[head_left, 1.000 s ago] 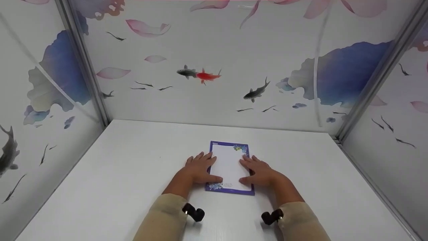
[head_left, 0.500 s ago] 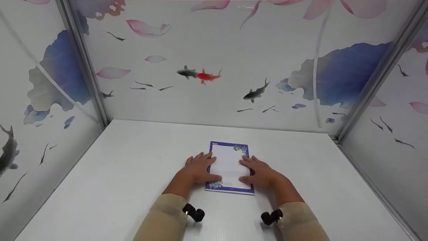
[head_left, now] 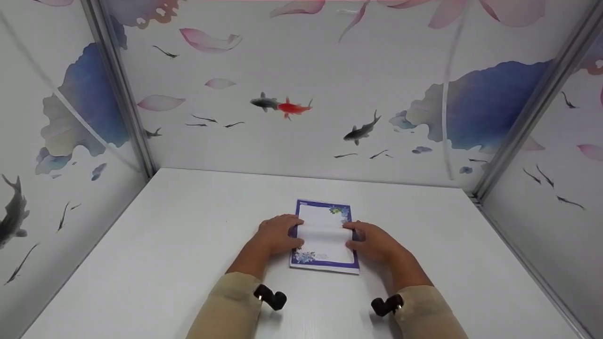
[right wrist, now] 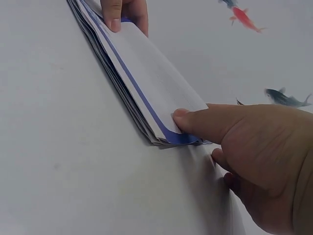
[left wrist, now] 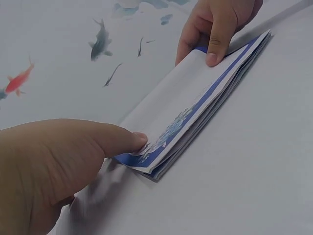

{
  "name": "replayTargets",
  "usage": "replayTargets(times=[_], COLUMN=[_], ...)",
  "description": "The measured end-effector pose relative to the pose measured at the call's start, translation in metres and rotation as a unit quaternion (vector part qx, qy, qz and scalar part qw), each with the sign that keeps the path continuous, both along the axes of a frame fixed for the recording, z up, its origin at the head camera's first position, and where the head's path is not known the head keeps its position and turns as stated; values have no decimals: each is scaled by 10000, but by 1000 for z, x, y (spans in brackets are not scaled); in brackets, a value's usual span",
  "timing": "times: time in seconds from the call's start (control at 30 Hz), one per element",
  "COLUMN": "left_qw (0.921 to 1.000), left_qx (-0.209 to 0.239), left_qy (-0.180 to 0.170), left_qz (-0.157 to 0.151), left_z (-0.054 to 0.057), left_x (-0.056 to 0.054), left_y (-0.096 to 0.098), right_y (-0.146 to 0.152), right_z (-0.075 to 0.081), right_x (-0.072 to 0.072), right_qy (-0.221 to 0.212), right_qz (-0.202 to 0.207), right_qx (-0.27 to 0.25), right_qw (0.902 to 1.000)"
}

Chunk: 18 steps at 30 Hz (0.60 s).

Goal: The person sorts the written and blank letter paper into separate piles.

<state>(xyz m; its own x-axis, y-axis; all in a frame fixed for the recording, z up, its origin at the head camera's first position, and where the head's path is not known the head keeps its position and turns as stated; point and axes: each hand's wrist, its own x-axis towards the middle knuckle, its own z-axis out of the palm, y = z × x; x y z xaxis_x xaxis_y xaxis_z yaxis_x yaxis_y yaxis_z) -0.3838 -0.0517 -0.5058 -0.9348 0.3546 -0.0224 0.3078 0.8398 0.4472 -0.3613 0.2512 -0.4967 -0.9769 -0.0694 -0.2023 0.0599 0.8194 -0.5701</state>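
A notepad (head_left: 325, 268) with a blue-purple border and printed flowers lies on the white table. Its top sheet (head_left: 325, 239) bulges up in a ridge across the middle. My left hand (head_left: 280, 234) pinches that sheet at its left side, thumb on the near face and fingers mostly hidden beyond the ridge. On the other side, my right hand (head_left: 374, 240) pinches the right edge in the same way. Layered page edges (left wrist: 215, 110) show along the near side in the left wrist view. The right thumb (right wrist: 188, 119) lies near the border corner in the right wrist view.
White panels (head_left: 301, 146) printed with fish, petals and blue leaves enclose the table (head_left: 188, 245) at the back and both sides. Metal posts (head_left: 123, 89) stand at the corners. A black wrist camera (head_left: 271, 297) sits on each beige sleeve (head_left: 228, 306).
Both hands lay spread flat on the notepad's sides. Their fingers have since drawn in to pinch the top sheet, which has risen into a ridge across the middle.
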Motion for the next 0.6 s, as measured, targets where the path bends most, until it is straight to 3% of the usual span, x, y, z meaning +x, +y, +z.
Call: replayTargets(times=[0.13,0.33,0.6], left_qw=[9998,9986,9990], left_qx=[37,89,154], left_qy=[153,378,339], left_qz=[138,346,241], left_z=[-2,0,2], left_x=[-1,0,1], left_y=[2,5,7], right_y=[-1,-3,-6], right_z=[3,7,8], right_x=[-1,-4,-6], right_qy=[230,665,506], right_qz=[-69,126,-87], right_qx=[-147,130,-51], right_qw=[9996,9976,9987])
